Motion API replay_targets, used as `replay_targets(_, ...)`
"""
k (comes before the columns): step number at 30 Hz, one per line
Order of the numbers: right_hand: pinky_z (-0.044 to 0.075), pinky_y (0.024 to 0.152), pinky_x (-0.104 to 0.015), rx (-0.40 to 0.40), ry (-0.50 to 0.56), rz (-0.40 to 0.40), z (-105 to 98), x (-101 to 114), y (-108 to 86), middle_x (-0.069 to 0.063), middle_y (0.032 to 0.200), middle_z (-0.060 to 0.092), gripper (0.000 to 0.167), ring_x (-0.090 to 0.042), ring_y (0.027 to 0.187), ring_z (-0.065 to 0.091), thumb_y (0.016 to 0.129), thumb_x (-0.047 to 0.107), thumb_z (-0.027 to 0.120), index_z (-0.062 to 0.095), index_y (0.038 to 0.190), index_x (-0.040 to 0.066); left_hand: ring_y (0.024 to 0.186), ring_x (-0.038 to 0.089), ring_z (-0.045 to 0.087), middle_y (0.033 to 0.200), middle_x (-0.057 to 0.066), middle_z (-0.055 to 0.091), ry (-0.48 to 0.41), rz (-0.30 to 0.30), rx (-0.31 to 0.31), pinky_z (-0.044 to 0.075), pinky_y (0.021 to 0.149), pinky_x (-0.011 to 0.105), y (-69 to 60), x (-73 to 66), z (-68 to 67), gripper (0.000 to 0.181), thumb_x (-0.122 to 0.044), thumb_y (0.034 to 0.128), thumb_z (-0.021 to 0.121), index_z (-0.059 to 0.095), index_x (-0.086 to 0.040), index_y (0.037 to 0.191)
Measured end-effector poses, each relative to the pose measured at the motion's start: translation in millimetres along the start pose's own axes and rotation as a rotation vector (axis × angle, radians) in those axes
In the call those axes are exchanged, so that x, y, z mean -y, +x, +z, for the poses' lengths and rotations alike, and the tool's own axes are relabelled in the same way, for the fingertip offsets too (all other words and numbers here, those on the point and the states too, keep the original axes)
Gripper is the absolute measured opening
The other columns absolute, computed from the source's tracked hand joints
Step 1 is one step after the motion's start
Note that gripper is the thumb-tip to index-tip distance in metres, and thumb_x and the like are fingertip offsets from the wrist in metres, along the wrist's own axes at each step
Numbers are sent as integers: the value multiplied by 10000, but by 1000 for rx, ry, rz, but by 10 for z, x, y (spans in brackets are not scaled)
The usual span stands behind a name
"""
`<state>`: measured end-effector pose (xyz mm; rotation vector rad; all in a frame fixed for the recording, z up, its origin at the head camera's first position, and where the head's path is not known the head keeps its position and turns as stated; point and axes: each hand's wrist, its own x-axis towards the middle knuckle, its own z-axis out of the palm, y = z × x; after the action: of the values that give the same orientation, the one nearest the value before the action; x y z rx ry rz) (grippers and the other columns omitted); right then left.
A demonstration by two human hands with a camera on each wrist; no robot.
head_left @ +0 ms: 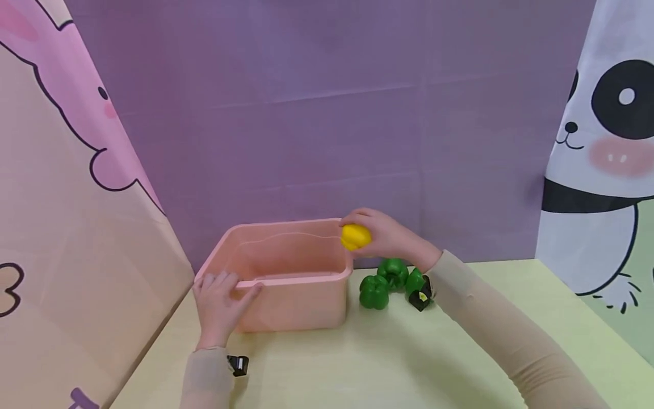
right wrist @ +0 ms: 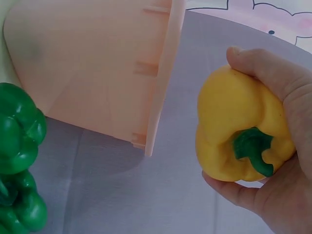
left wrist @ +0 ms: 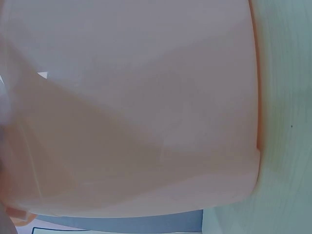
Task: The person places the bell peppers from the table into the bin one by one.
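Observation:
In the head view, a pink plastic bin (head_left: pixel 293 304) stands on the pale table against the back wall. My left hand (head_left: pixel 218 301) grips the rim at its front left corner, fingers over the edge and thumb along the front. My right hand (head_left: pixel 385 232) holds a yellow bell pepper (head_left: pixel 356 236) at rim height by the bin's right end. The right wrist view shows the yellow bell pepper (right wrist: pixel 239 126) between thumb and fingers, its green stem in sight. Bin wall (left wrist: pixel 146 107) fills most of the left wrist view, where the left hand is barely visible.
To the right of the bin lie green bell peppers (head_left: pixel 374 292), one partly hidden behind the right wrist's black camera (head_left: pixel 420 296). A purple cloth (head_left: pixel 306 113) hangs behind. Printed cartoon panels (head_left: pixel 603 170) close off both sides.

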<state>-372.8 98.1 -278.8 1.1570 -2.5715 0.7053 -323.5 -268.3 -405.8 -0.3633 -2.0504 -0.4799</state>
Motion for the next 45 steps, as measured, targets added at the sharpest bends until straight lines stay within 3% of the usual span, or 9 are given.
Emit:
replay_targets(10,477,843,-380,-35,56,2,40,16,141,-54,1306,519,550,-242,1074,511,768,166,808,598,1276,183,712,249,394,717,3,531,3,-12,10,228,901,556,20,-18,-16,410,-502,737,740,584,-123,746)
replay_targets(22,476,826,-372,-61,105,25,228,-51,270,-61,1305,513,566,-238,1053,517,759,173,821,596,1279,172,730,247,401,737,-2,533,24,-29,36,222,921,563,-3,-23,-13,418,-515,738,745,580,-131,750)
replay_targets(45,480,846,-401,-74,123,25,548,-152,603,-91,1334,493,614,-267,1074,513,759,174,828,569,1315,126,697,220,373,692,-25,495,3,22,-30,237,866,532,-1,18,-4,493,-616,772,674,536,-147,709)
